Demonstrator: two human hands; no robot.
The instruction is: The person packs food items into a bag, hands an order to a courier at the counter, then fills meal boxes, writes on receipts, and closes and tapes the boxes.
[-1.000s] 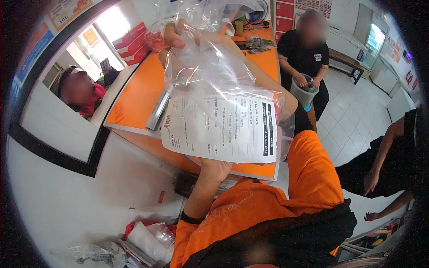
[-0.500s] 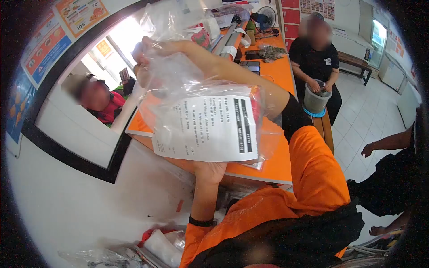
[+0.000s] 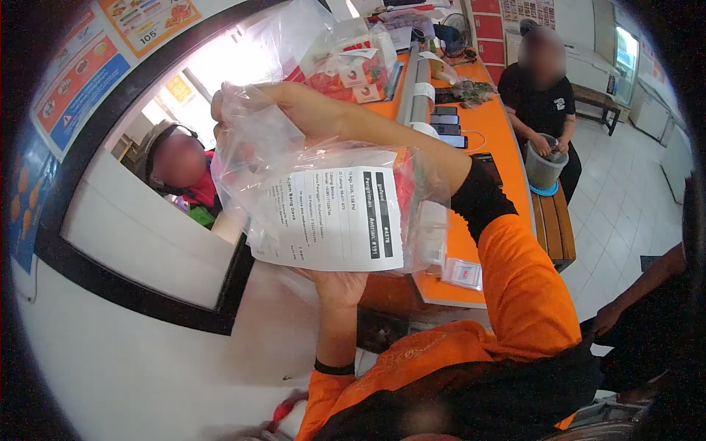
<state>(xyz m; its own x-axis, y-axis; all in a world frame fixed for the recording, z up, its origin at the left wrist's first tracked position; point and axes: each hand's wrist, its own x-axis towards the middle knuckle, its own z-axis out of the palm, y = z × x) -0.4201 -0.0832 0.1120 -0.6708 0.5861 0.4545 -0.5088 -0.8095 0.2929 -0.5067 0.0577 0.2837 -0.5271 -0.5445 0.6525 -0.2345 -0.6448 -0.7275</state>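
A clear plastic bag [image 3: 434, 173] hangs in front of me, with a white printed receipt [image 3: 331, 213] on its near side and something red inside. My right hand [image 3: 268, 110] reaches across and grips the gathered top of the bag. From below, my left hand [image 3: 338, 283] holds the bag's lower part; its fingers are hidden behind the receipt. At the serving window, another person [image 3: 180, 165] stretches a forearm [image 3: 234, 220] towards the bag; that hand is hidden by the plastic.
The orange counter [image 3: 482, 220] carries several phones [image 3: 448, 126], red-and-white packages [image 3: 360, 70] and a small white card holder [image 3: 463, 274]. A dark window frame [image 3: 184, 320] borders the left side. Seated beyond the counter, a person [image 3: 540, 95] handles a bucket [image 3: 544, 165]. Another person's arm [image 3: 640, 294] shows at right.
My view has shifted, showing more of the counter and its phones. The person at the window has leaned nearer, and the phone seen beside them is out of sight. Both my hands keep the bag.
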